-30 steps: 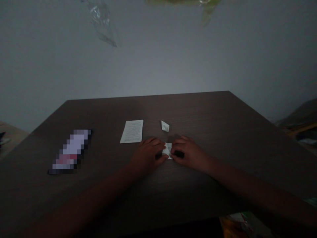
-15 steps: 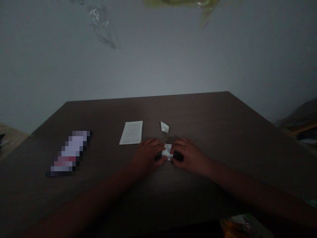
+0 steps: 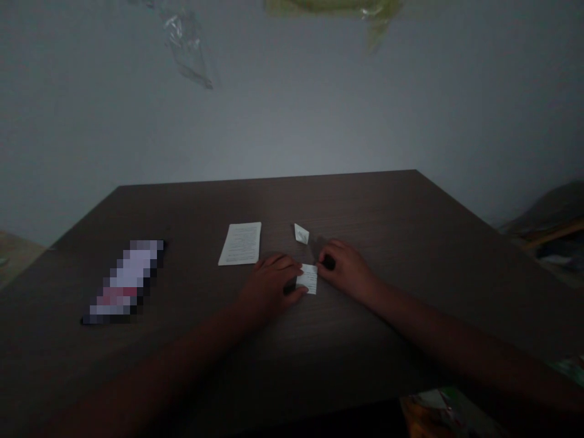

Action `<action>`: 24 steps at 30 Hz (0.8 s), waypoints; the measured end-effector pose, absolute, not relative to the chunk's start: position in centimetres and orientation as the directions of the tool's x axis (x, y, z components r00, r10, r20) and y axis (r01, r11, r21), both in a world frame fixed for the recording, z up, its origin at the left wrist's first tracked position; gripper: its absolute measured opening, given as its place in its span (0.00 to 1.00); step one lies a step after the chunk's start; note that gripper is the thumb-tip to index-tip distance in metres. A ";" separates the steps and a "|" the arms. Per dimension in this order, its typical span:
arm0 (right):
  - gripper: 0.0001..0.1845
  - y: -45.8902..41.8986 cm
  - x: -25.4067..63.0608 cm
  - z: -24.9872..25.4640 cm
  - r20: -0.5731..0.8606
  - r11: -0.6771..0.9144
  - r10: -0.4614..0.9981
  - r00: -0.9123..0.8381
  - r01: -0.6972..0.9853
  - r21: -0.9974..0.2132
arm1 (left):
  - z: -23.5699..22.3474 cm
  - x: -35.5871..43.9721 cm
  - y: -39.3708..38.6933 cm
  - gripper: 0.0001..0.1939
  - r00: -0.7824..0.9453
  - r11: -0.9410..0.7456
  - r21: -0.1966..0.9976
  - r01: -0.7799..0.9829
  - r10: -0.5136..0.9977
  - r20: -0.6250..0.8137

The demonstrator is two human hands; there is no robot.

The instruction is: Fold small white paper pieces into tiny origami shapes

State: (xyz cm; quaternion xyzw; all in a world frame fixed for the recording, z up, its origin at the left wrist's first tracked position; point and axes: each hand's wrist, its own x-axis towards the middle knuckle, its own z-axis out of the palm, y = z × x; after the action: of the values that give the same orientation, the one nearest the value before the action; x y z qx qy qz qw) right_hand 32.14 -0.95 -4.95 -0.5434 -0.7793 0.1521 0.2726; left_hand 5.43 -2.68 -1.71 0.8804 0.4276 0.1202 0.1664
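A small square of printed paper (image 3: 309, 280) lies on the dark wooden table between my hands. My left hand (image 3: 274, 283) holds it by its left side, fingertips on the upper edge and thumb on the lower one. At the paper's upper right corner, my right hand (image 3: 344, 267) has thumb and forefinger pinched together, the other fingers curled in. Just beyond my hands stands a small folded piece of paper (image 3: 302, 233), tilted up from the table. To the left, past my left hand, a larger printed sheet (image 3: 241, 243) lies flat.
A phone (image 3: 125, 283) with a blurred-out screen rests on the left of the table (image 3: 365, 207). Behind the table rises a pale wall (image 3: 292, 121) with clear plastic (image 3: 185, 48) and yellowish tape (image 3: 333, 7) on it. A colourful packet (image 3: 433, 413) shows at the near edge.
My right hand has shifted slightly up and right, its fingers closing into a pinch at the corner. More of the small paper shows now. My left hand stays in place.
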 end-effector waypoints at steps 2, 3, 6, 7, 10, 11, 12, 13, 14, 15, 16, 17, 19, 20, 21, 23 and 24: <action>0.09 -0.9 32.2 -5.0 0.266 0.379 0.924 -0.276 0.753 -0.537 | -1.9 5.3 -2.6 0.15 0.611 -0.586 0.399 0.706 0.788 0.075; 0.09 -1.0 32.3 -5.0 0.271 0.401 0.915 -0.298 0.743 -0.536 | -2.0 5.3 -2.6 0.16 0.615 -0.591 0.397 0.702 0.785 0.080; 0.10 -1.8 32.3 -4.8 0.288 0.479 0.878 -0.384 0.711 -0.514 | -2.4 5.1 -2.6 0.17 0.621 -0.608 0.381 0.697 0.777 0.105; 0.11 -2.2 32.3 -4.6 0.288 0.498 0.867 -0.406 0.706 -0.504 | -2.4 5.1 -2.5 0.18 0.620 -0.610 0.375 0.697 0.777 0.111; 0.14 -3.4 32.1 -4.2 0.258 0.514 0.857 -0.447 0.703 -0.491 | -2.5 5.1 -2.6 0.21 0.621 -0.609 0.372 0.700 0.777 0.104; 0.15 -3.6 32.0 -4.1 0.247 0.515 0.856 -0.454 0.701 -0.494 | -2.5 5.1 -2.6 0.21 0.622 -0.608 0.372 0.701 0.777 0.098; 0.15 -3.6 32.0 -4.1 0.241 0.512 0.857 -0.455 0.698 -0.501 | -2.4 5.1 -2.6 0.20 0.623 -0.608 0.373 0.701 0.776 0.095; 0.16 -3.5 31.9 -4.0 0.237 0.504 0.861 -0.450 0.696 -0.511 | -2.3 5.1 -2.6 0.19 0.625 -0.609 0.374 0.699 0.775 0.094; 0.16 -3.3 31.9 -4.0 0.233 0.492 0.868 -0.437 0.697 -0.522 | -2.2 5.1 -2.7 0.18 0.624 -0.609 0.375 0.699 0.775 0.096; 0.15 -3.0 31.9 -4.0 0.230 0.473 0.879 -0.417 0.703 -0.532 | -2.1 5.2 -2.7 0.17 0.624 -0.609 0.375 0.699 0.775 0.097; 0.15 -2.6 31.9 -4.0 0.225 0.449 0.892 -0.392 0.712 -0.539 | -2.0 5.2 -2.7 0.17 0.624 -0.608 0.375 0.700 0.776 0.094; 0.15 -2.2 32.0 -4.0 0.217 0.421 0.906 -0.363 0.726 -0.544 | -1.9 5.2 -2.8 0.16 0.624 -0.606 0.376 0.701 0.776 0.088; 0.15 -1.4 32.1 -4.2 0.203 0.365 0.931 -0.303 0.755 -0.544 | -1.6 5.2 -2.8 0.16 0.626 -0.604 0.380 0.701 0.776 0.079; 0.14 -1.0 32.2 -4.2 0.201 0.340 0.940 -0.274 0.768 -0.543 | -1.6 5.2 -2.8 0.16 0.626 -0.603 0.382 0.700 0.776 0.077; 0.14 -0.8 32.3 -4.3 0.203 0.322 0.946 -0.251 0.777 -0.541 | -1.5 5.2 -2.8 0.17 0.627 -0.603 0.383 0.699 0.775 0.077; 0.14 -0.5 32.4 -4.3 0.213 0.314 0.949 -0.234 0.783 -0.537 | -1.6 5.2 -2.8 0.17 0.628 -0.605 0.385 0.697 0.774 0.079; 0.14 -0.6 32.5 -4.2 0.216 0.325 0.945 -0.245 0.780 -0.535 | -1.6 5.2 -2.8 0.18 0.628 -0.605 0.386 0.696 0.774 0.081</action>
State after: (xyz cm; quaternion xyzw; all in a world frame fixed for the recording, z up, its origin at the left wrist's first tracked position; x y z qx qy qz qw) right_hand 32.48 -0.58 -4.25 -0.5584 -0.7724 0.1611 0.2564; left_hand 5.17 -2.78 -1.60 0.8877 0.4140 0.1207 0.1612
